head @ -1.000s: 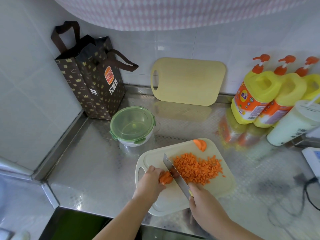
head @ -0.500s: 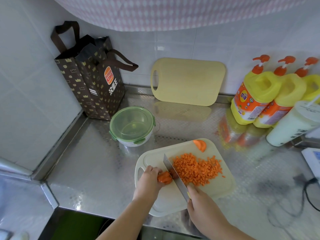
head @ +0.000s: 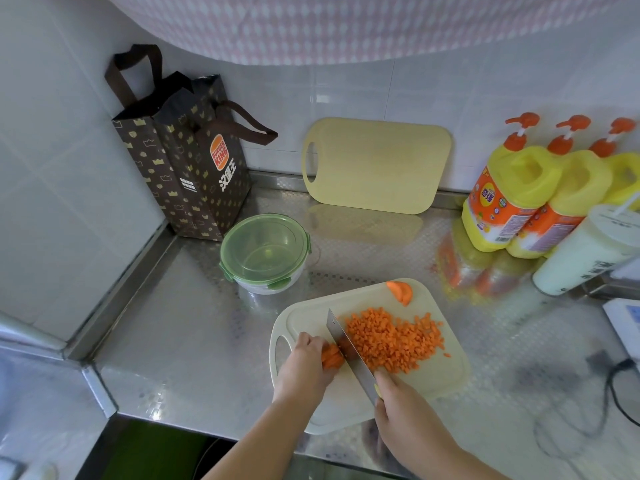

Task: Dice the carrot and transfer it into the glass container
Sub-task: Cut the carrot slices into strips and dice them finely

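Note:
On a pale cutting board (head: 446, 377) lies a heap of diced carrot (head: 393, 339). My left hand (head: 303, 367) grips a short stack of carrot strips (head: 331, 356) at the board's left side. My right hand (head: 408, 415) holds a knife (head: 349, 351) by its handle, the blade down on the board between the strips and the heap. A carrot end piece (head: 401, 291) rests at the board's far edge. The glass container (head: 265, 252), with its green lid on, stands behind the board to the left.
A brown paper bag (head: 187, 168) stands in the back left corner. A yellow cutting board (head: 375, 166) leans on the tiled wall. Three yellow pump bottles (head: 512, 199) and a white cup (head: 585, 252) crowd the right. A black cable (head: 620, 386) lies at the right edge.
The knife blade has shifted slightly left along the carrot strips, and my left hand has drawn back a little. The diced heap stays where it was.

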The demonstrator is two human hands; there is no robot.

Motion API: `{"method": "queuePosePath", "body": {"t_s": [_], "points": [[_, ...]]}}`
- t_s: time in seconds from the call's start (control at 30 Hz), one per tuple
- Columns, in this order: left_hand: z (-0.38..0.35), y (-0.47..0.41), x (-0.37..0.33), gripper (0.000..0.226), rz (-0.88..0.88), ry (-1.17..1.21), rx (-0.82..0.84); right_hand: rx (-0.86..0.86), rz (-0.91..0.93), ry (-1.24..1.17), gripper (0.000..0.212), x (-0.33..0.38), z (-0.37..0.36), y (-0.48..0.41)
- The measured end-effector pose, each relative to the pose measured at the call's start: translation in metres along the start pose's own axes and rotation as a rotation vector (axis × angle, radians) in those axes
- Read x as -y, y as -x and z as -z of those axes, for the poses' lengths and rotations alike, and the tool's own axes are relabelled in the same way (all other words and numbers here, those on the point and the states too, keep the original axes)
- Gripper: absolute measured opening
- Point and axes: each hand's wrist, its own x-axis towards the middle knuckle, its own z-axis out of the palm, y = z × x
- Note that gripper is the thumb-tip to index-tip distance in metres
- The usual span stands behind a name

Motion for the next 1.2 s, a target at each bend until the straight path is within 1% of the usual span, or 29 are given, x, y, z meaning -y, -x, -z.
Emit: {"method": "queuePosePath", "body": {"t_s": [0.23, 0.3, 0.47, 0.57, 0.7, 0.87, 1.0, 1.2], "points": [[-0.002, 0.002, 0.000, 0.030, -0.006, 0.093, -0.037, -0.002, 0.013, 0.005, 0.021, 0.000, 0.002, 0.000], [-0.002, 0.005, 0.002, 0.032, -0.024, 0.138, -0.060, -0.004, 0.005, 0.007, 0.022, -0.001, 0.004, 0.000], [-0.003, 0.009, 0.009, 0.037, -0.141, 0.038, -0.125, -0.026, -0.002, 0.039, 0.025, 0.000, 0.010, 0.003], [-0.006, 0.009, 0.012, 0.035, -0.185, 0.050, -0.139, -0.012, 0.020, 0.115, 0.022, 0.004, 0.012, 0.007], [-0.012, 0.010, 0.013, 0.028, -0.206, 0.071, -0.147, 0.007, 0.014, 0.172, 0.028, 0.009, 0.009, 0.011], [-0.013, 0.009, 0.012, 0.022, -0.211, 0.080, -0.176, 0.010, 0.013, 0.181, 0.037, 0.009, 0.003, 0.013], [-0.014, 0.007, 0.012, 0.020, -0.216, 0.073, -0.192, 0.006, 0.006, 0.192, 0.038, 0.010, 0.001, 0.012], [-0.017, 0.006, 0.012, 0.021, -0.225, 0.050, -0.224, 0.107, 0.001, 0.330, 0.044, 0.015, -0.001, 0.009]]}}
